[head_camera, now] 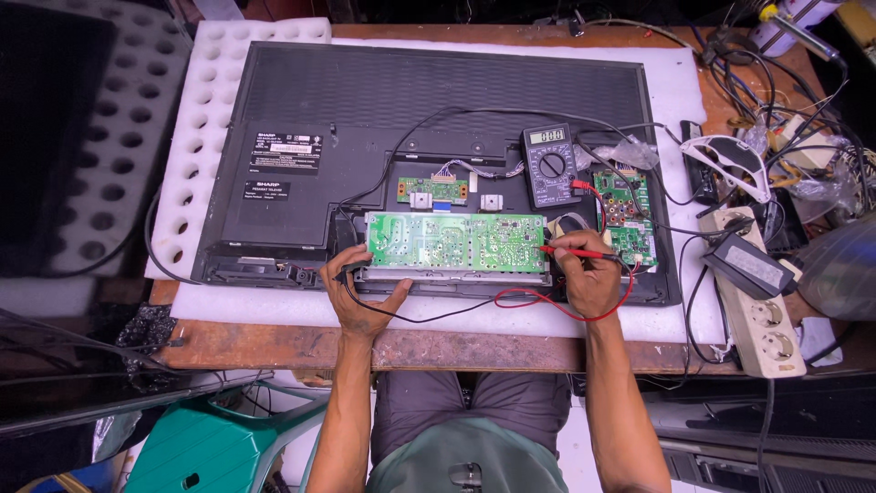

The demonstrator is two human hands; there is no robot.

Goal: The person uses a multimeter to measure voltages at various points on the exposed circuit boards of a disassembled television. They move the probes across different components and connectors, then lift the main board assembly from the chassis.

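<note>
A flat television (365, 110) lies face down on white foam, its lower back cover off. A long green power circuit board (456, 242) sits in the open bay. My left hand (360, 292) grips the black probe at the board's left end. My right hand (584, 265) holds the red probe (570, 251), its tip touching the board's right end. Red and black leads run to a grey multimeter (550, 164) resting on the television's back. A small green board (432, 189) and a second green board (625, 215) lie nearby.
White foam sheet (675, 82) covers a wooden table (438, 349). At the right lie a white power strip (762, 301), a black adapter (748, 263), white glasses (735, 155) and tangled cables. Dimpled foam (196, 137) sits at the left, a green stool (214, 447) below.
</note>
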